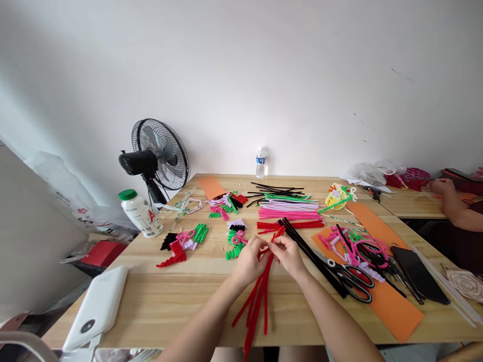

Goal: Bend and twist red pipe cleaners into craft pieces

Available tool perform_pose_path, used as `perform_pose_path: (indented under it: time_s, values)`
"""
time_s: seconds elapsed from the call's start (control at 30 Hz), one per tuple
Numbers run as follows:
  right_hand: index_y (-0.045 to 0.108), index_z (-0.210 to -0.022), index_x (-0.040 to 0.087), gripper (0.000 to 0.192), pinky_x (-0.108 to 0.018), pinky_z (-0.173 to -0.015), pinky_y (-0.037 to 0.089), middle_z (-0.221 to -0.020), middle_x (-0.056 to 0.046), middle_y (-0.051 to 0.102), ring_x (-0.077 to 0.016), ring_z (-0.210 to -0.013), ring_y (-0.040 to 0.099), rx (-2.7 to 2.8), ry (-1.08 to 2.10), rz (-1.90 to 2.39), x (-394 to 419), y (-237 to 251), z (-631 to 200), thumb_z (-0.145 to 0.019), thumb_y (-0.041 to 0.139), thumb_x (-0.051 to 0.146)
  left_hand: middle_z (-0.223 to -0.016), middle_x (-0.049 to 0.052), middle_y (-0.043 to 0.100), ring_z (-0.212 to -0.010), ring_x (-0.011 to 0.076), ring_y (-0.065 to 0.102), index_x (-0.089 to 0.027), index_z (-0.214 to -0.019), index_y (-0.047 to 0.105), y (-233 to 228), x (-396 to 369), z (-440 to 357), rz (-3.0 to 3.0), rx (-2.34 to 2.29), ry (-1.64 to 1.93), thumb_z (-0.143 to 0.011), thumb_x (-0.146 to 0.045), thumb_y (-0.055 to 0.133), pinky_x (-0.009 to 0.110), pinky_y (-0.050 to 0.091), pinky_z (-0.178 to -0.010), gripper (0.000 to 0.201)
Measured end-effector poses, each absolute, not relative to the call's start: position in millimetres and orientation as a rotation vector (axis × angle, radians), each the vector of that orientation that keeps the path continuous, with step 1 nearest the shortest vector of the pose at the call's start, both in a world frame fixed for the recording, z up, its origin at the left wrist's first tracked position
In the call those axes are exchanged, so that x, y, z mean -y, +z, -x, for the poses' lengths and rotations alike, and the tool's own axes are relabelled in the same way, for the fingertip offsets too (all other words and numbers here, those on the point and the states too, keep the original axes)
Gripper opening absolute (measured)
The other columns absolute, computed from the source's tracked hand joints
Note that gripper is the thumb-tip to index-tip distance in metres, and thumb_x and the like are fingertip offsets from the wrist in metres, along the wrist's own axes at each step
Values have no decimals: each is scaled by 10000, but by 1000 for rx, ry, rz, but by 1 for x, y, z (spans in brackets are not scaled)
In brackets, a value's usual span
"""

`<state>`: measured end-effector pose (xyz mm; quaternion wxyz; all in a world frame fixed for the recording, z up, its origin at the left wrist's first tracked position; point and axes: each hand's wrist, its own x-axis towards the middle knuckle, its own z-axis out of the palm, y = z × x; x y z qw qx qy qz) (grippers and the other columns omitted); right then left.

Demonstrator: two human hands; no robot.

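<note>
While the bundle of red pipe cleaners (260,294) lay lengthwise toward the counter (158,301) edge, its far end was pinched by fingers of both the left hand (249,261) and right hand (289,254), equally near.

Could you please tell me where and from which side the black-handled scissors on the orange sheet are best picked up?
Take the black-handled metal scissors by the two finger loops, coming from above on the right side. The loops lie flat on the orange paper sheet, while black pipe cleaners crowd the blade end.
</note>
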<state>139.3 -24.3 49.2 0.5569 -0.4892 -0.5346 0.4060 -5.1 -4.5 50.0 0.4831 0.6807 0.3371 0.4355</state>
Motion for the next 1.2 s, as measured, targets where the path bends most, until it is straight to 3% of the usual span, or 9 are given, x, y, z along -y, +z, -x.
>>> perform_pose_path:
  time_s: [0.1,0.2,0.43,0.57,0.67,0.8,0.9,1.07,1.2]
  values:
    - [535,-628,187,313,-217,-359,314,-429,59,436,-86,-367,385,1280,986,1155,23,48,-140,-721,646,464,-782,63,535,-704,152,509,-186,-748,612,48,9,2,-1923,-827,1178,-803,-283,514,261,411,-653,149]
    - [580,-658,180,257,-229,-434,388,-539,16,534,-112,-472,474,1390,860,1124,26,55,-143,-727,661,414,-694,40,530,-637,137,496,-166,-684,617,51,8,5,-1788,-770,1109,-775,-306,555,248,398,-600,178]
    - [600,-665,186,178,-255,-528,433,-665,-22,595,-138,-575,541,1545,729,967,35,64,-144,-749,663,331,-497,-84,296,-346,10,93,-157,-632,459,56,-6,15,-859,-476,311,-639,-292,598,168,70,-329,194]
    - [582,-668,180,233,-230,-403,354,-534,17,540,-102,-421,450,1362,831,1124,27,55,-144,-736,656,390,-617,-38,429,-395,42,288,-160,-785,514,53,-1,9,-1149,-638,673,-713,-363,595,172,218,-357,231]
    - [569,-649,177,293,-223,-360,303,-430,53,464,-87,-351,386,1274,959,1206,21,49,-144,-716,654,450,-758,27,521,-610,114,486,-176,-792,572,48,5,4,-1657,-831,1090,-738,-312,608,223,398,-541,151]
    - [578,-664,172,308,-225,-379,324,-429,51,469,-91,-366,411,1289,1005,1189,20,50,-144,-707,662,465,-808,68,554,-748,157,521,-180,-775,614,45,7,2,-1950,-823,1184,-823,-273,496,269,419,-695,158]
    - [594,-671,166,286,-224,-399,352,-477,36,504,-93,-398,440,1363,966,1150,24,55,-145,-713,671,438,-664,24,498,-583,116,460,-159,-731,576,48,3,7,-1704,-825,1028,-806,-336,522,219,376,-523,200]
    - [584,-644,170,244,-229,-426,394,-613,6,564,-93,-445,486,1463,905,965,31,61,-145,-725,678,380,-574,-76,309,-385,13,87,-141,-737,504,57,-5,15,-1107,-444,389,-736,-420,579,170,88,-340,289]
    - [576,-651,173,265,-220,-383,350,-498,36,513,-89,-392,439,1351,897,1078,26,56,-146,-725,667,411,-601,-51,390,-389,33,252,-155,-791,495,54,-1,10,-1221,-562,645,-755,-397,580,169,206,-356,259]
